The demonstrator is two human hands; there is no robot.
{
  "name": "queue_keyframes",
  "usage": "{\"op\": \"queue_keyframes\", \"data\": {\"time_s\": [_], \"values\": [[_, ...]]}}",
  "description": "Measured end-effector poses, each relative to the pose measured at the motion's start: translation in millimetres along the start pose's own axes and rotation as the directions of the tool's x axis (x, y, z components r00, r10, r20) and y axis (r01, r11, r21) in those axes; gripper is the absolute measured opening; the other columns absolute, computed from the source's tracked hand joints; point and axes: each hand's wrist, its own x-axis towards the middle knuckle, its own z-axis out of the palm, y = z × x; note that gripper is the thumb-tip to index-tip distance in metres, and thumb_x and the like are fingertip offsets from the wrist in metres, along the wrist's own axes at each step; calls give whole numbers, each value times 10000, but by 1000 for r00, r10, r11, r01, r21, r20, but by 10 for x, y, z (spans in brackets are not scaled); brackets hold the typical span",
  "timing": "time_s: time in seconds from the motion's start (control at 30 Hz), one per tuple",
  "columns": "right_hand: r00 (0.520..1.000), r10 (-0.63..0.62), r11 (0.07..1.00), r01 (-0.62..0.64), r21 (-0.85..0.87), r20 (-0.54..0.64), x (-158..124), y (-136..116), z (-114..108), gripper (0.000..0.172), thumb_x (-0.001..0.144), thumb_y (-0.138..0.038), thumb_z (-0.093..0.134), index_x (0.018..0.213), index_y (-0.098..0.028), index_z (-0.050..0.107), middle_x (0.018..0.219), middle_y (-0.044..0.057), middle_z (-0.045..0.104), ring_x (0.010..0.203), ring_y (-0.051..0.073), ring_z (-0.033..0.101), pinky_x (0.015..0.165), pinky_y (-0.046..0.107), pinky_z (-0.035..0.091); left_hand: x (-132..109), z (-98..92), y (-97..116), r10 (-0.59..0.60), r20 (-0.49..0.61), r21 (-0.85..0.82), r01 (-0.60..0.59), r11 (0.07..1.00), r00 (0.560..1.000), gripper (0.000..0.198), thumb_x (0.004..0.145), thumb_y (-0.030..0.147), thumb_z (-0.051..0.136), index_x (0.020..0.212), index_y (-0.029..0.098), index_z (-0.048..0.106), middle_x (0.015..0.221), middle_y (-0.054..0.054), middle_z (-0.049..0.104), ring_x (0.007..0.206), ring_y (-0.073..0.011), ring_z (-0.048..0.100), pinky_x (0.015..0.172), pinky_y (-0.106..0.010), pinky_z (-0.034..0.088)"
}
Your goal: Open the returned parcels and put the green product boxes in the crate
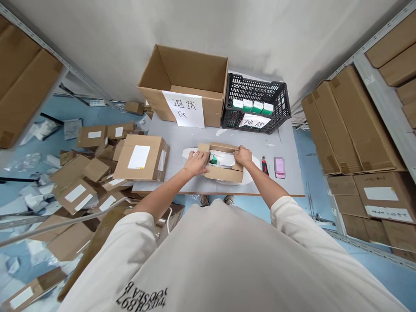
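A small open cardboard box (224, 174) lies on the table (182, 185) in front of me, its flaps folded outward. Inside it are a green and white item (213, 159) and white paper (226, 159). My left hand (196, 163) is at the box's left end, fingers bent over the edge and flap. At the upper right corner, my right hand (243, 156) grips the box wall with its fingers closed. A red and black cutter (264, 166) and a pink phone-like object (279, 167) lie to the right.
Behind stand a large open carton (211, 106) and a black crate (282, 104) holding several green and white boxes (257, 106). A closed carton (138, 158) sits at the table's left. Piled boxes (78, 195) cover the left floor; shelves with cartons (354, 125) stand right.
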Motion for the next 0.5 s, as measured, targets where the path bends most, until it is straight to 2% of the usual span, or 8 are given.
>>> {"op": "queue_keyframes", "data": {"time_s": [0.07, 0.1, 0.2, 0.27, 0.37, 0.5], "values": [[1000, 10, 1000, -10, -6, -6, -8, -47, 11, 438, 1080, -441, 635, 1425, -174, 668, 1502, 263, 748, 1441, 451, 660, 1223, 585, 501, 103, 12, -54, -17, 89, -52, 21, 998, 996, 1151, 878, 500, 938, 1823, 200, 353, 1718, -294, 531, 1495, -494, 636, 1286, -586, 442], [1000, 11, 1000, -11, -7, -13, -12, -68, 24, 441, 1065, -433, 657, 1422, -174, 661, 1503, 267, 744, 1440, 453, 658, 1224, 588, 502, 165, 20, -68, -10, 119, -69, 18, 997, 993, 1234, 854, 508, 956, 1853, 212, 294, 1800, -297, 441, 1502, -492, 639, 1257, -554, 476], [999, 5, 1000, -6, -3, -42, -11, -125, 78, 437, 1014, -352, 681, 1414, -180, 648, 1498, 262, 744, 1425, 455, 658, 1221, 598, 513, 346, 50, -72, 48, 170, -88, -34, 996, 984, 1494, 775, 554, 1005, 1911, 247, 84, 1963, -284, 110, 1654, -513, 503, 1251, -526, 494], [998, 12, 1000, -11, 12, -59, 8, -143, 109, 442, 983, -301, 670, 1408, -181, 655, 1479, 254, 755, 1408, 450, 668, 1216, 594, 528, 432, 77, -63, 82, 204, -90, -64, 994, 975, 1603, 736, 595, 1023, 1917, 244, -2, 1976, -280, -12, 1722, -529, 401, 1267, -544, 484], [998, 28, 995, -23, 96, -55, 65, -94, 107, 476, 962, -306, 651, 1421, -184, 681, 1478, 235, 771, 1401, 439, 691, 1216, 575, 555, 495, 123, -61, 85, 237, -95, -64, 993, 968, 1675, 709, 607, 1040, 1915, 216, -55, 1967, -294, -56, 1755, -537, 341, 1295, -571, 462], [999, -31, 923, 41, 382, -30, 140, 144, 4, 586, 942, -343, 598, 1505, -211, 694, 1534, 160, 780, 1414, 370, 722, 1244, 529, 575, 493, 161, -95, 95, 226, -117, -69, 991, 969, 1667, 746, 634, 1017, 1910, 226, -104, 1970, -286, -21, 1805, -497, 245, 1341, -586, 413]]}}
